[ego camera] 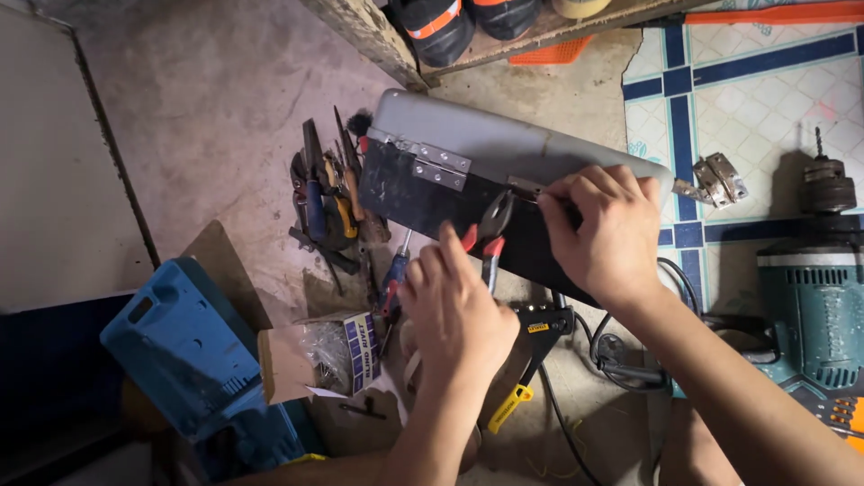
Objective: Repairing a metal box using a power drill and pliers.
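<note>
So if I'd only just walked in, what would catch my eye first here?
Most likely the two hands at the centre: the left hand grips red-handled pliers, while the right hand presses on a grey-and-black panel that carries a metal hinge. Next, the big teal electric drill on the tiled floor at right, and the blue plastic case at lower left.

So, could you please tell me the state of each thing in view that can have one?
Left hand: gripping the pliers.
Pliers: jaws at the panel's edge; open or shut, unclear.
Right hand: pressing on the panel.
Grey panel: propped on its edge.
Hinge: fixed on the panel.
Cardboard box: open.
Blue case: shut.
</note>
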